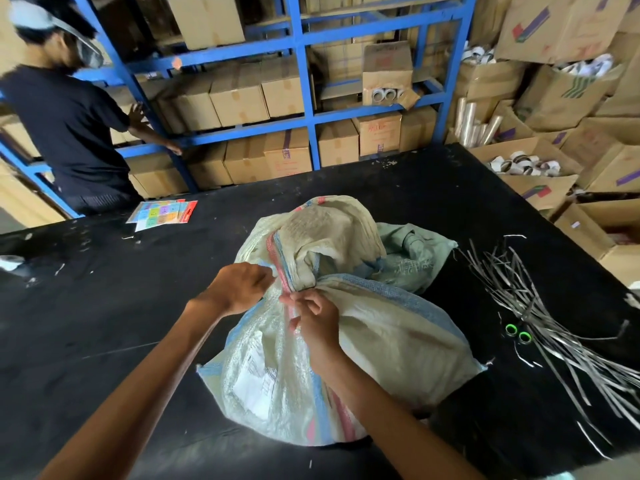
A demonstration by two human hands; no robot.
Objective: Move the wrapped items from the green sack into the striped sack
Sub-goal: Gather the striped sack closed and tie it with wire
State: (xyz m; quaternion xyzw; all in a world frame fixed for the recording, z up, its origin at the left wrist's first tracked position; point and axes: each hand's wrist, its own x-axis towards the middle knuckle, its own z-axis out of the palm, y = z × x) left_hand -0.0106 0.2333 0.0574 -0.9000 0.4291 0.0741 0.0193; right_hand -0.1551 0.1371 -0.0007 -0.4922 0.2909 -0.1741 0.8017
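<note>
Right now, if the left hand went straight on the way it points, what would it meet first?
The left hand points right and away, into the gathered neck of the striped sack, which it grips. Behind that fold lies the green sack, though depth is unclear.

Head-worn camera looks forward and down, close over the table

Stockroom clutter around your black table.
On the table at your 9 o'clock lies a packet of coloured sheets. At 4 o'clock there is a bundle of grey strips, with two green rings at its edge. At 12 o'clock a blue rack holds cardboard boxes. A person in a dark shirt stands at 10 o'clock, and an open box of tape rolls sits at 2 o'clock.
</note>
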